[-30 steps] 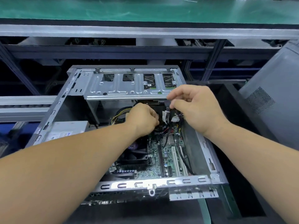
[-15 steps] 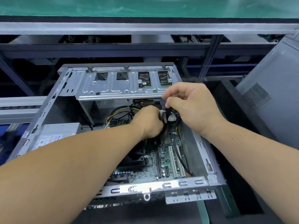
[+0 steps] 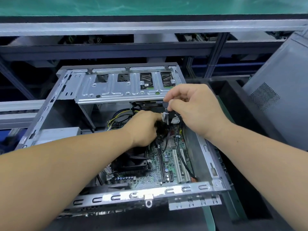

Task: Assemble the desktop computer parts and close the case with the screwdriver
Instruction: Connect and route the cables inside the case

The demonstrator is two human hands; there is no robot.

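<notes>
An open desktop computer case (image 3: 116,195) lies on its side on a dark desk (image 3: 150,220), its side panel off and the inside facing up. Both hands reach into the far right part of it, just below the silver drive cage (image 3: 120,88) that spans the far end.

The right hand (image 3: 196,110) has its fingers curled, thumb and forefinger pinching the top of a bundle of black cables (image 3: 171,116) where a white tie or label wraps them. The left hand (image 3: 143,129) is curled too, with its forefinger stretched out to touch the same bundle from the left; its other fingers are tucked underneath, and whether they grip anything cannot be told.

Below the hands sits the green motherboard (image 3: 168,164), with long black and white expansion slots running toward the near edge and a black cooler fan (image 3: 133,162) to the left. Small white markings are printed on the board, too small to read. Yellow and black wires (image 3: 120,116) loop near the far left of the board. A grey power supply (image 3: 58,133) fills the left compartment; its label cannot be read.

A grey panel with a perforated vent (image 3: 265,95) stands at the right, apart from the case. A green belt (image 3: 150,5) runs across the far side above a metal rail. No brand name is legible anywhere.
</notes>
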